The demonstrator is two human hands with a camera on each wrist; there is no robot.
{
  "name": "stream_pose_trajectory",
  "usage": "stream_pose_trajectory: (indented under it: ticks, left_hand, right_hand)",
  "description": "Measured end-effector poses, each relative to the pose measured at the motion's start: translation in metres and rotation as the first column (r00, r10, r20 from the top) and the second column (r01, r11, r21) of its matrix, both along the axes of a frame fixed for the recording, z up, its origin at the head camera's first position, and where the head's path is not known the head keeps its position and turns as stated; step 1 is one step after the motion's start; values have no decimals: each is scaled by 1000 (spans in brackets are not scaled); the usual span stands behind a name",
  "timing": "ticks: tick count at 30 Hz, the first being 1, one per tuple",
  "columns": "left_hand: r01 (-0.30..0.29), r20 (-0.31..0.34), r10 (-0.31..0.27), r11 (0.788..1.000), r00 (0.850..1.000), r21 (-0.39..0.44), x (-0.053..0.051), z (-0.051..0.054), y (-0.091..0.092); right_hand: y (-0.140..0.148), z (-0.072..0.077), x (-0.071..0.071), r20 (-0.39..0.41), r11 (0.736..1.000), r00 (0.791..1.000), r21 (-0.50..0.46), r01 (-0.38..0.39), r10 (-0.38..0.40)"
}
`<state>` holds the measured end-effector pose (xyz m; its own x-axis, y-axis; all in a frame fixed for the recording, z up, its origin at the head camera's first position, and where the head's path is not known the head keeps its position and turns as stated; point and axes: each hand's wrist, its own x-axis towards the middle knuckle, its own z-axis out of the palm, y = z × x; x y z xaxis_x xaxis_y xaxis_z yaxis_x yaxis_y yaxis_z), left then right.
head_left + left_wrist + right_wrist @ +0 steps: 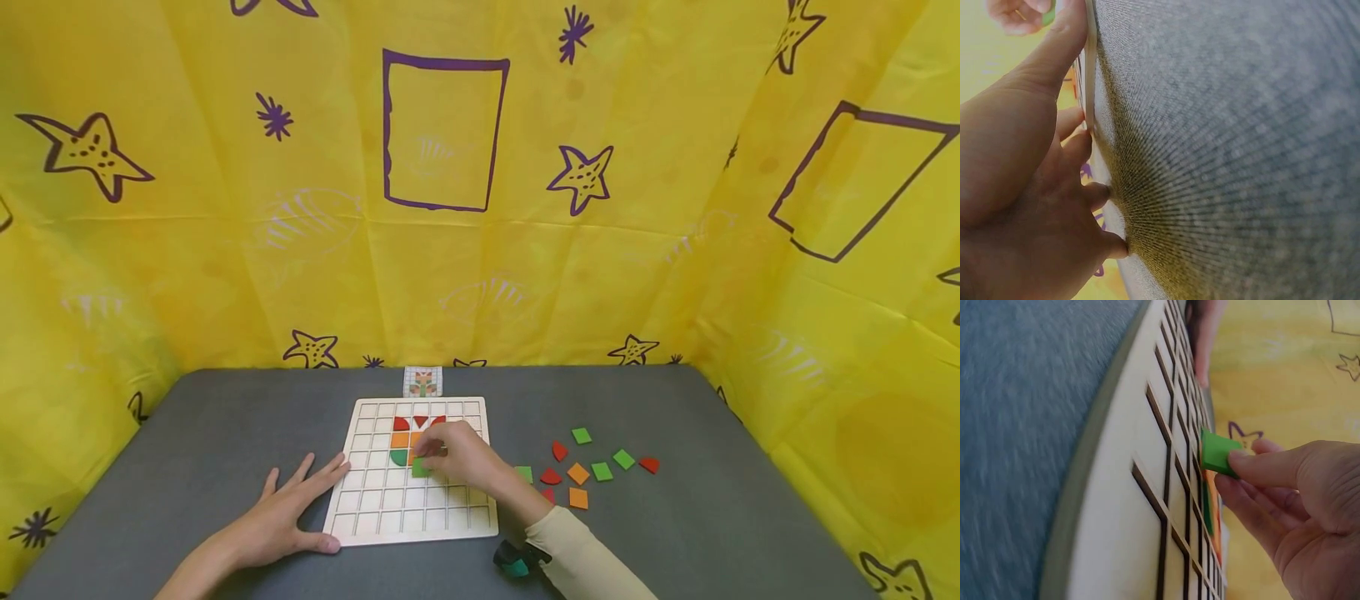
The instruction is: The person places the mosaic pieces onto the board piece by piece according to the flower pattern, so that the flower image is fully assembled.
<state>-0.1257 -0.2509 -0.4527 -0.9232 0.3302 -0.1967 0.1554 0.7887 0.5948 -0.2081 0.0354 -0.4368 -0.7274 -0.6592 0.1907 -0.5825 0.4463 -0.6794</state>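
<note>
A pale wooden grid board [378, 502] lies on the grey table. My right hand [461, 454] is over its middle and pinches a light green square tile [1219, 452] between thumb and fingertips, close to the grid. My left hand [288, 512] rests at the board's left edge, its fingers spread and straight; in the left wrist view the thumb [1063, 50] lies along the edge and other fingertips touch the table. On the board sit red pieces [402, 423], orange squares [401, 439] and a dark green quarter-round piece [398, 457]. My right hand partly hides the pattern.
Right of the board lie loose green squares [581, 436], orange squares [578, 498] and red pieces [649, 465]. A small pattern card [423, 382] is behind the board. A dark object with a teal part [513, 567] is by the right wrist. Yellow cloth [465, 283] encloses the table.
</note>
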Motion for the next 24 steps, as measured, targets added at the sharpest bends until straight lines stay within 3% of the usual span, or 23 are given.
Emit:
stream_pose_trajectory:
  ticks: [11,24]
  left_hand:
    - [17,-21,-17,1000,1000,10,2,1,0]
    - [17,-26,-17,1000,1000,8,3,2,0]
  right_hand:
    - [-8,-6,7,-47,1000,999,13,-4,5]
    - [-13,-7,13,-74,993,992,58,104,-99]
